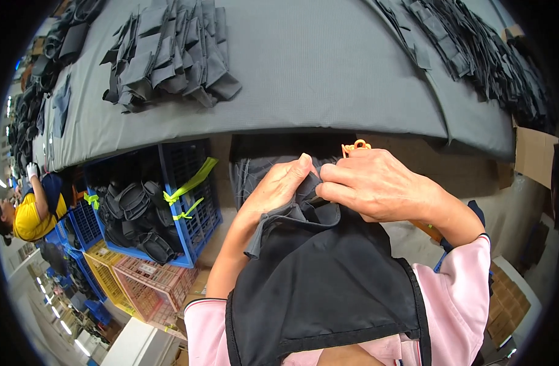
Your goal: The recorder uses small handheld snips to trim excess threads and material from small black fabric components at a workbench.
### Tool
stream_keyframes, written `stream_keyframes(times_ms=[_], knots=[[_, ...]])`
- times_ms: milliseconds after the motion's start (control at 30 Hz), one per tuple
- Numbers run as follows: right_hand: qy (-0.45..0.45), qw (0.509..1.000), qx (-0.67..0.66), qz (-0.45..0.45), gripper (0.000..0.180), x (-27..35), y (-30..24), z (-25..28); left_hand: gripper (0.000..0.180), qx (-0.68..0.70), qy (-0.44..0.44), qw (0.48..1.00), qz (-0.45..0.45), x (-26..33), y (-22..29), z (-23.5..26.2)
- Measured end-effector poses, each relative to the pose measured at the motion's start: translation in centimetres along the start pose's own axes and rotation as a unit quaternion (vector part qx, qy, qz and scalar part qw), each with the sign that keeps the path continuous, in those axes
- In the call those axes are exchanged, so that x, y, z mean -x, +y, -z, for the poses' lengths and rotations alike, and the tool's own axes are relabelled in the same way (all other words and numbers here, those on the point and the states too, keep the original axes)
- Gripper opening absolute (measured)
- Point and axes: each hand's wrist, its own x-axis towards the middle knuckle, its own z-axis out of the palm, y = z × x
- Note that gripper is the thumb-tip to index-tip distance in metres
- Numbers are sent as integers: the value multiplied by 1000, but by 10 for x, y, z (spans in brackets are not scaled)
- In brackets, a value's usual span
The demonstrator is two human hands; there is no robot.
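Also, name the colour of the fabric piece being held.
Dark grey; the fabric piece shows in the head view.

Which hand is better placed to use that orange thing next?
Probably the right hand: the orange thing shows right beside its knuckles. The left hand is farther from it and busy at the grey fabric.

Illumination was bright; strip lights [66, 327] glared lower left; shadow lay beneath the table [304, 97]; fisheye distortion bent outer edges.
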Motion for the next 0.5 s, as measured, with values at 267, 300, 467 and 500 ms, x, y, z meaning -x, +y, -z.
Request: stream_keyframes(times_ms=[267, 300, 467, 500], knots=[[7, 1000, -5, -3, 21, 2, 0, -5, 51, -3, -6, 1000, -7, -2, -2, -1], [22, 1000, 6, 2, 20, 3, -1, -5, 52, 2, -9, 1000, -5, -2, -4, -1], [74, 997, -1, -19, 18, 6, -1, -9, 51, 19, -8, 1000, 3, -2, -5, -1], [138, 989, -20, -43, 17, 10, 0, -13, 51, -8, 14, 1000, -12, -1, -4, -1]])
